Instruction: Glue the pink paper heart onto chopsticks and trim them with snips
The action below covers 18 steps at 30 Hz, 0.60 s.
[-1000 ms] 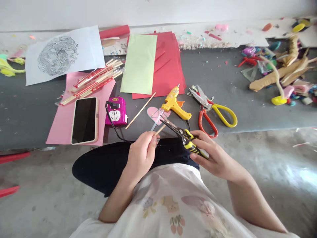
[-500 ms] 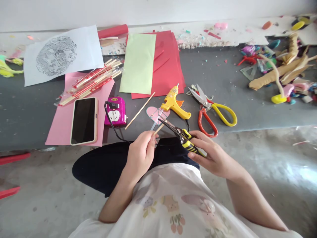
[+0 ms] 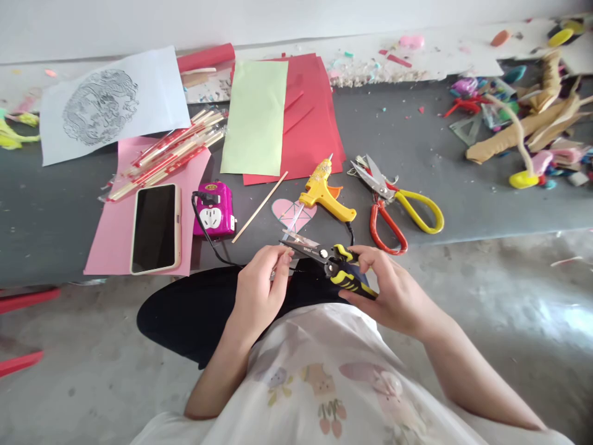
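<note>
My left hand (image 3: 259,287) is closed, thumb against fingers, on a short piece of thin wooden stick (image 3: 289,251); most of the stick is hidden. Black-and-yellow scissors (image 3: 330,264) are gripped in my right hand (image 3: 393,290). Their blades stand apart and point left, with the tips close to my left fingertips and the stick. Just beyond the blades, a pink paper heart (image 3: 303,219) with dark lines lies on the table. The yellow glue gun (image 3: 324,194) rests partly over it, a glue stick poking from its back.
Larger scissors with red and yellow handles (image 3: 386,201) lie right of the glue gun. Left are a loose wooden stick (image 3: 259,208), a purple power socket (image 3: 215,210), a phone (image 3: 156,228) and wrapped chopsticks (image 3: 171,154). Red paper (image 3: 315,123) lies behind; craft scraps (image 3: 509,133) crowd the right.
The scissors have moved left and turned flatter, bringing their blades to my left fingertips. The stick's protruding length no longer shows past my left hand.
</note>
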Each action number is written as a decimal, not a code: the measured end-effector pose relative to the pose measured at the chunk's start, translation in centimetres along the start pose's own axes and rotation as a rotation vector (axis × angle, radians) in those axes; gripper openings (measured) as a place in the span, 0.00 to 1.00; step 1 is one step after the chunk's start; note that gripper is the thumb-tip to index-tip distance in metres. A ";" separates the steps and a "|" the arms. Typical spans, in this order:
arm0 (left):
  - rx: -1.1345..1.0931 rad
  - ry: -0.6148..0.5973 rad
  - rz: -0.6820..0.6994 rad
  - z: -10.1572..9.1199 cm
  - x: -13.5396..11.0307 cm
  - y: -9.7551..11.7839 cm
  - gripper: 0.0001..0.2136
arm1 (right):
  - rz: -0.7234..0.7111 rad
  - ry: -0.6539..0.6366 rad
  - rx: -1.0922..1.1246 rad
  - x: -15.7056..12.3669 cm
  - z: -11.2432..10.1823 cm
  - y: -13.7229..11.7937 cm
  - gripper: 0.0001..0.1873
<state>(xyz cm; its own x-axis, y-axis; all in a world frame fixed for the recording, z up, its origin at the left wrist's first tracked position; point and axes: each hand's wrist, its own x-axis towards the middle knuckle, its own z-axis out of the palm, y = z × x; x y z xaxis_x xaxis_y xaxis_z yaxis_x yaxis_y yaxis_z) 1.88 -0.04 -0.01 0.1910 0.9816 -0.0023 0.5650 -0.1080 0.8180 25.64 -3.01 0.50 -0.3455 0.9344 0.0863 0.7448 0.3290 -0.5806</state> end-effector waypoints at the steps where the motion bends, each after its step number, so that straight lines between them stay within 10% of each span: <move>1: 0.009 0.010 0.010 0.0 0.0 0.0 0.09 | -0.016 0.007 -0.016 0.0 0.2 -0.1 0.16; 14: 0.202 0.475 0.405 -0.4 -1.8 0.3 0.14 | 0.239 0.097 0.294 -0.5 1.9 -0.2 0.17; 18: 0.033 0.301 0.473 0.2 -1.9 1.0 0.07 | 0.309 0.209 0.590 -0.1 2.9 -0.4 0.15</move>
<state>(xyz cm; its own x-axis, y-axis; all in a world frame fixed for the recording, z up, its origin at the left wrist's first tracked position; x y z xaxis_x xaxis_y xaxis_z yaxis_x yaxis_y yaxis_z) 2.22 -2.08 0.66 0.1943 0.8263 0.5286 0.4995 -0.5471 0.6717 23.68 -3.65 -1.62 -0.0068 0.9994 -0.0347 0.3360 -0.0304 -0.9414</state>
